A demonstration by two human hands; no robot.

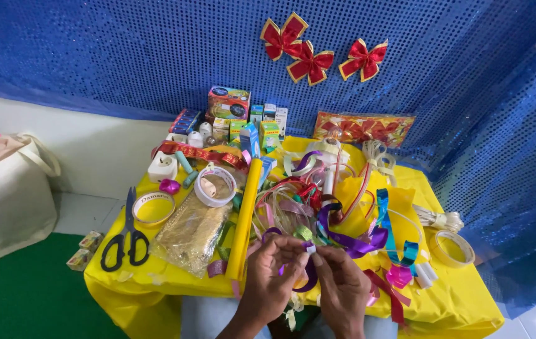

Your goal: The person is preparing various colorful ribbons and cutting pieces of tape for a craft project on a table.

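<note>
Yellow tablecloth point(155, 282) | blue sequin backdrop point(123, 56) | green floor point(23, 301) | scissors point(127, 235)

glossy satin purple ribbon point(343, 242); matt yellow cloth over table point(456, 295); shimmering sequinned blue fabric backdrop point(123, 50); black plastic-handled metal scissors point(128, 235); smooth yellow paper roll point(244, 220); crinkly gold mesh point(192, 232).
</note>
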